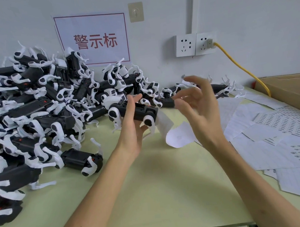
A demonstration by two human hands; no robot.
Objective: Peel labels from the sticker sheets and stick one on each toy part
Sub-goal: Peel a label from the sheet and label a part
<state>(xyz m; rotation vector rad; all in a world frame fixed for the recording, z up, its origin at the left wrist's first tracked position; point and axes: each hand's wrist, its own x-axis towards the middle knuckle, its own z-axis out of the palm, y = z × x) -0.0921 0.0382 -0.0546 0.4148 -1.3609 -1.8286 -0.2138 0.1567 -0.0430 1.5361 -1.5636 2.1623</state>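
Note:
My left hand (131,126) grips a black toy dog body with white legs (141,112), lifted above the green table (151,177). A curled white sheet (166,124) hangs under that toy. My right hand (200,112) hovers just right of the toy with its fingers spread. Its thumb and forefinger tips meet close to the toy's end, and I cannot see whether a label sits between them. Sticker sheets (283,137) with rows of small dark labels lie spread out at the right.
A big heap of black-and-white toy dogs (35,109) fills the left and back of the table. A cardboard box (290,90) stands at the right. A yellow cable (242,68) runs from the wall sockets (195,44) down behind the box.

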